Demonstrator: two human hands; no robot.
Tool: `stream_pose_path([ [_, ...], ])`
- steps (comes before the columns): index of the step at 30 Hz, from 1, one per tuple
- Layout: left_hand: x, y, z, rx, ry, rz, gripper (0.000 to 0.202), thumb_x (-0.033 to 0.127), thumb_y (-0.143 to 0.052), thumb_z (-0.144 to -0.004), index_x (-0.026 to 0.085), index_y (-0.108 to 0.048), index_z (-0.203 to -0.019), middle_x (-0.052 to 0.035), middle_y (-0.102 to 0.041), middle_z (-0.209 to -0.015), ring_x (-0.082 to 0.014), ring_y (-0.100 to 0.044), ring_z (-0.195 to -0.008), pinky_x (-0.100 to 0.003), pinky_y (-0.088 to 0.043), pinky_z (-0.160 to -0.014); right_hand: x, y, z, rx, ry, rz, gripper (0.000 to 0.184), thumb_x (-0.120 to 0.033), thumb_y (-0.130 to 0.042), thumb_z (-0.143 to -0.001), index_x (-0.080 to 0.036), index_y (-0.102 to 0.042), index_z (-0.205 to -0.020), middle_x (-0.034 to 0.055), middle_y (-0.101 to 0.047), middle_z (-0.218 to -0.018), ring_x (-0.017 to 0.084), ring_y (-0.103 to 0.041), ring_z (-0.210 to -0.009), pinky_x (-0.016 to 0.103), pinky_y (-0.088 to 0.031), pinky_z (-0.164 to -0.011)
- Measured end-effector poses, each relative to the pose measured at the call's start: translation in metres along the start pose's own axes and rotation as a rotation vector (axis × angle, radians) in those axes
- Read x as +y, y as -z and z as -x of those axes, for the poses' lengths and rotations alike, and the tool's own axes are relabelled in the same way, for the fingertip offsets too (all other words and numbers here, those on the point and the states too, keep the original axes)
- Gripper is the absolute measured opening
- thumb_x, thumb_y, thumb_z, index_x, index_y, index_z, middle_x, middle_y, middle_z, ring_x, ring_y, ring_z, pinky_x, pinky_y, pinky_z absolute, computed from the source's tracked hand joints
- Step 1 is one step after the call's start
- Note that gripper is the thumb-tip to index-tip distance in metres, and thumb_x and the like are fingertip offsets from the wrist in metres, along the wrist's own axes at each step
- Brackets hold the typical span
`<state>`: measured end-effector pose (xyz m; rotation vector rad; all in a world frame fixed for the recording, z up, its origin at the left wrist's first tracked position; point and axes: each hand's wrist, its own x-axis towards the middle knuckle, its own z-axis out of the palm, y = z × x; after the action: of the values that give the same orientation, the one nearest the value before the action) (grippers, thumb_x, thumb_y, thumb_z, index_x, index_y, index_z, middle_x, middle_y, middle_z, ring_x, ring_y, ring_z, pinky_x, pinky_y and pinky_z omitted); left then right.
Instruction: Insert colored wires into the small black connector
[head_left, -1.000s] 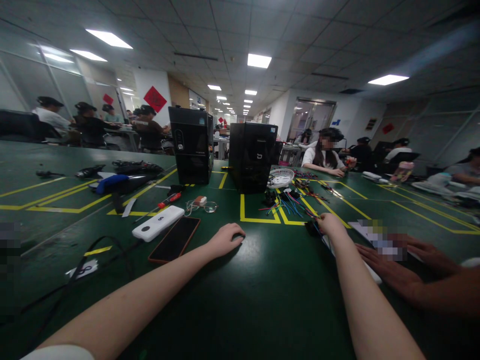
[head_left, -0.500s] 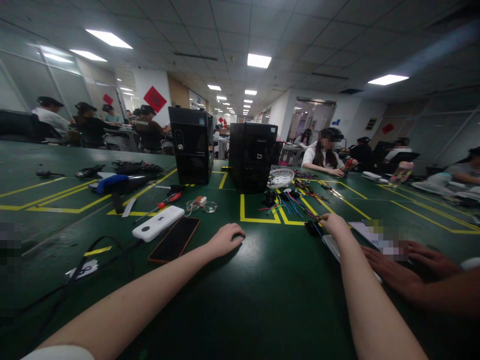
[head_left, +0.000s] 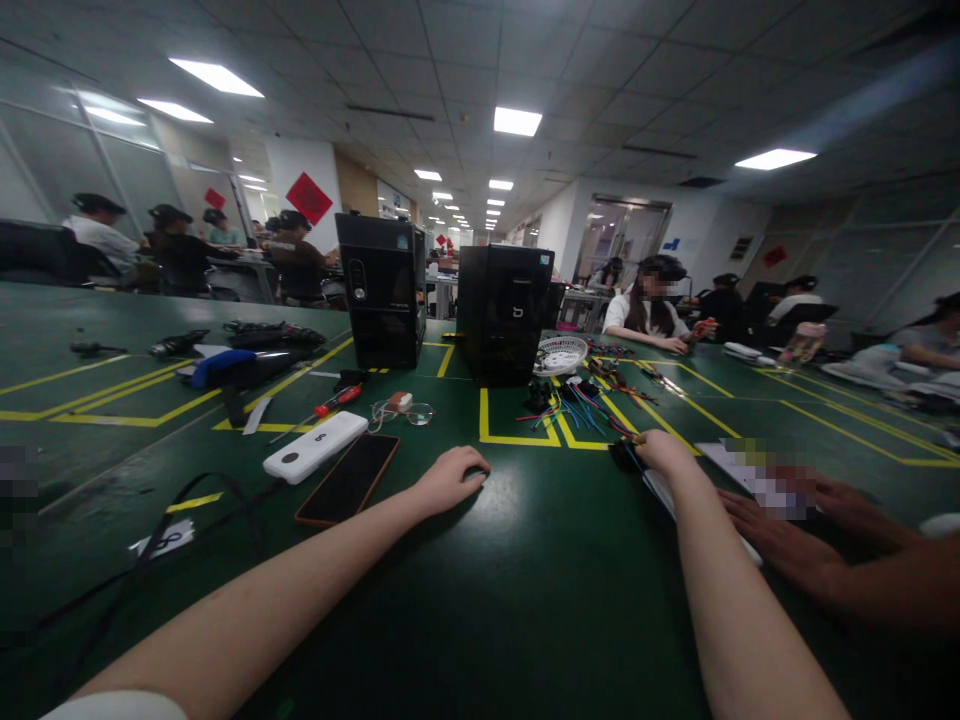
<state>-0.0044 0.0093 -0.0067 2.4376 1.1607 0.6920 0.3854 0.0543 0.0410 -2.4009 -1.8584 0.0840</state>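
My left hand [head_left: 451,478] rests on the green table, fingers loosely curved and thumb apart, holding nothing. Right of a dark smartphone [head_left: 349,479] it lies, with a white power bank [head_left: 316,448] farther left. My right hand [head_left: 666,453] reaches forward with its fingers bent down beside a small black item [head_left: 624,456] and thin wires. What those fingers pinch, if anything, is too small to make out. Under my right forearm lies a flat white-edged object [head_left: 660,495], partly hidden. Coloured wires [head_left: 581,403] spread out just beyond.
Two black computer towers [head_left: 381,290] stand ahead, near a white basket [head_left: 562,354]. A screwdriver [head_left: 339,401], glasses [head_left: 421,413] and a blue-handled tool [head_left: 217,368] lie to the left. At right, another person's hands [head_left: 787,540] rest near white paper [head_left: 739,465].
My hands stay almost where they were. The other person's farther hand at right has shifted slightly left over the paper.
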Motion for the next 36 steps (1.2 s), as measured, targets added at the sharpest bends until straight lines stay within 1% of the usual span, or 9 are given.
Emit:
stream_pose_path([
  [3, 0.000, 0.000, 0.000, 0.000, -0.005, 0.000, 0.021, 0.028, -0.050, -0.083, 0.021, -0.063, -0.098, -0.0052, -0.059, -0.104, -0.0207, -0.052, -0.101, -0.036, -0.040, -0.092, -0.004, 0.003, 0.003, -0.086, -0.007, 0.048, 0.028, -0.017, -0.050, -0.072, -0.018, -0.071, -0.090, 0.0103, -0.068, -0.086, 0.018, -0.062, -0.074, 0.024, -0.039, -0.059],
  [7, 0.001, -0.002, -0.002, 0.006, -0.013, -0.005, 0.021, 0.029, -0.051, -0.083, 0.021, -0.063, -0.098, -0.0051, -0.060, -0.103, -0.0205, -0.053, -0.100, -0.035, -0.040, -0.091, -0.010, 0.007, 0.006, -0.095, 0.040, 0.084, 0.031, -0.016, -0.047, -0.074, -0.016, -0.070, -0.094, 0.0123, -0.067, -0.090, 0.020, -0.062, -0.078, 0.025, -0.040, -0.061],
  [10, 0.004, -0.004, -0.004, 0.006, -0.020, -0.002, 0.021, 0.029, -0.050, -0.083, 0.021, -0.063, -0.098, -0.0051, -0.060, -0.103, -0.0206, -0.053, -0.100, -0.035, -0.040, -0.091, -0.027, 0.007, 0.012, -0.089, 0.134, 0.064, 0.033, -0.016, -0.045, -0.075, -0.018, -0.069, -0.098, 0.0099, -0.067, -0.095, 0.019, -0.061, -0.084, 0.023, -0.040, -0.064],
  [14, 0.008, -0.004, -0.004, 0.024, -0.001, 0.041, 0.030, 0.032, -0.052, -0.082, 0.021, -0.057, -0.110, -0.0060, -0.059, -0.111, -0.0216, -0.052, -0.106, -0.035, -0.040, -0.094, -0.079, 0.004, 0.036, -0.117, 0.420, 0.002, 0.034, -0.017, -0.045, -0.077, -0.020, -0.067, -0.103, 0.0062, -0.068, -0.097, 0.017, -0.060, -0.085, 0.021, -0.040, -0.068],
  [18, 0.009, -0.002, -0.002, 0.056, 0.014, 0.077, 0.065, 0.042, -0.062, -0.075, 0.020, -0.038, -0.131, -0.0105, -0.043, -0.134, -0.0259, -0.041, -0.121, -0.039, -0.032, -0.102, -0.142, 0.000, 0.079, -0.129, 0.731, 0.008, 0.035, -0.019, -0.045, -0.080, -0.021, -0.064, -0.109, 0.0055, -0.067, -0.099, 0.017, -0.059, -0.088, 0.021, -0.039, -0.074],
  [21, 0.008, -0.001, 0.000, 0.011, -0.047, 0.093, 0.062, 0.040, -0.063, -0.074, 0.022, -0.041, -0.129, -0.0090, -0.047, -0.131, -0.0256, -0.044, -0.119, -0.040, -0.031, -0.102, -0.170, 0.001, 0.108, -0.085, 0.840, 0.071, 0.031, -0.024, -0.042, -0.085, -0.020, -0.065, -0.105, 0.0075, -0.064, -0.095, 0.017, -0.057, -0.084, 0.022, -0.038, -0.073],
  [26, 0.002, -0.002, -0.001, 0.037, -0.082, 0.091, 0.039, 0.032, -0.063, -0.076, 0.019, -0.055, -0.111, -0.0072, -0.060, -0.109, -0.0226, -0.054, -0.101, -0.036, -0.041, -0.091, -0.179, 0.002, 0.120, 0.013, 0.894, 0.039, 0.036, -0.038, -0.035, -0.091, -0.021, -0.062, -0.108, 0.0070, -0.055, -0.095, 0.014, -0.054, -0.082, 0.023, -0.037, -0.071],
  [30, -0.001, -0.007, -0.003, 0.092, -0.044, 0.098, 0.037, 0.032, -0.064, -0.075, 0.018, -0.056, -0.108, -0.0065, -0.060, -0.104, -0.0216, -0.056, -0.096, -0.035, -0.043, -0.087, -0.175, 0.000, 0.110, 0.074, 0.830, 0.064, 0.033, -0.030, -0.034, -0.092, -0.020, -0.065, -0.098, 0.0061, -0.055, -0.091, 0.014, -0.054, -0.082, 0.022, -0.036, -0.070],
  [36, 0.003, -0.007, -0.003, 0.100, -0.049, 0.065, 0.042, 0.031, -0.061, -0.077, 0.021, -0.051, -0.117, -0.0068, -0.057, -0.111, -0.0223, -0.053, -0.102, -0.037, -0.041, -0.092, -0.167, -0.001, 0.104, 0.025, 0.811, 0.075, 0.028, -0.025, -0.038, -0.090, -0.020, -0.065, -0.098, 0.0058, -0.058, -0.092, 0.015, -0.055, -0.085, 0.023, -0.036, -0.072],
])
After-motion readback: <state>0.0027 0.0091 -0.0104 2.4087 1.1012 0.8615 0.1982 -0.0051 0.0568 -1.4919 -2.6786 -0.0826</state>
